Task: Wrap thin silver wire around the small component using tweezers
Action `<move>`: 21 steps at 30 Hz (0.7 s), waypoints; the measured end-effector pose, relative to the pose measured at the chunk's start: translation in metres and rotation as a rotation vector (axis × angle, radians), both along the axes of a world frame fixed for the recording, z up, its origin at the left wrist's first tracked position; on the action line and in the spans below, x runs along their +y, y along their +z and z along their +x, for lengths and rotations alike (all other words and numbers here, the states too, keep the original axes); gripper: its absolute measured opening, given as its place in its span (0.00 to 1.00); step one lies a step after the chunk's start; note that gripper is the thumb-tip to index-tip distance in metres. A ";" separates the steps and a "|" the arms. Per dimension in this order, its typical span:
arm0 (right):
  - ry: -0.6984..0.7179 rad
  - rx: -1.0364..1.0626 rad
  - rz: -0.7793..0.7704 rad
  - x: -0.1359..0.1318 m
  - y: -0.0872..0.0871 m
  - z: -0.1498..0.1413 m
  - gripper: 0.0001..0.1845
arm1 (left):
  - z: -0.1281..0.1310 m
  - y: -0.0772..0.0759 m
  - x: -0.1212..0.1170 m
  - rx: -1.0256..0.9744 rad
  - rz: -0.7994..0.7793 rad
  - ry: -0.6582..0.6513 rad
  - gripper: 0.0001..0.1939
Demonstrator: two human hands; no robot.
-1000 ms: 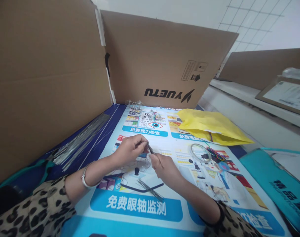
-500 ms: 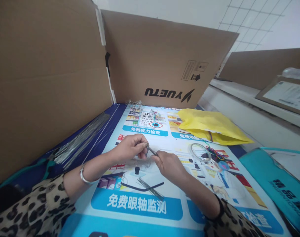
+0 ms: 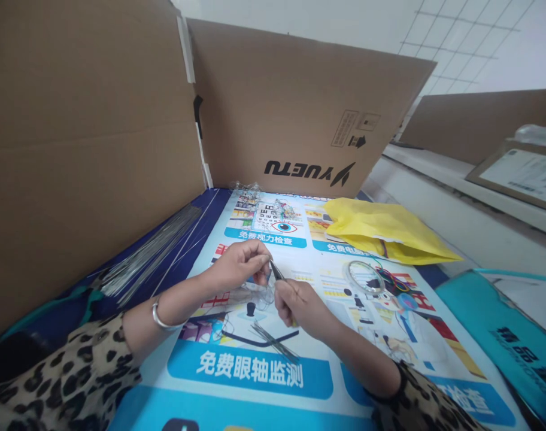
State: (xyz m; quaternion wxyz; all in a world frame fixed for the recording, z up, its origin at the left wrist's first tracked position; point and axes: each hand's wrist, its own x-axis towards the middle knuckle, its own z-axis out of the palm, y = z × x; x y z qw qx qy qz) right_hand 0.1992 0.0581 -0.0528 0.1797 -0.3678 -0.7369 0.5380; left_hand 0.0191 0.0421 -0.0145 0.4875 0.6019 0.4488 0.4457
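Observation:
My right hand (image 3: 302, 302) is closed around a slim pair of pliers (image 3: 276, 271) with dark, tapering jaws; a bit of yellow shows below the fist. The jaws point up and left to the fingertips of my left hand (image 3: 248, 263). That hand is closed in a pinch, and fine wire (image 3: 267, 294) hangs in loose loops beneath it. How the jaws meet the wire is too small to tell. Below both hands, a small bunch of short straight wires (image 3: 275, 342) lies on the printed sheet (image 3: 318, 353).
Long thin wires (image 3: 151, 254) lie at the left beside a cardboard wall (image 3: 84, 131). Tangled wire (image 3: 282, 209) rests at the back. To the right are a wire coil (image 3: 365, 276), coloured cords (image 3: 394, 281), a yellow pouch (image 3: 385, 230) and a teal packet (image 3: 497, 335).
The pliers have turned steeper and more of their jaws shows. My right hand has tilted and its fingers have curled further round the handles. My left hand has shifted slightly up.

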 end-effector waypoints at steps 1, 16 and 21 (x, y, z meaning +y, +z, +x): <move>0.028 0.095 -0.130 -0.002 0.000 -0.002 0.27 | 0.000 0.000 0.000 0.025 0.030 0.023 0.11; -0.081 0.184 -0.145 0.005 -0.005 0.000 0.26 | 0.002 -0.011 0.005 0.051 0.018 0.040 0.14; -0.067 0.203 -0.201 0.002 -0.001 0.000 0.26 | 0.001 -0.018 0.007 -0.001 0.023 0.072 0.13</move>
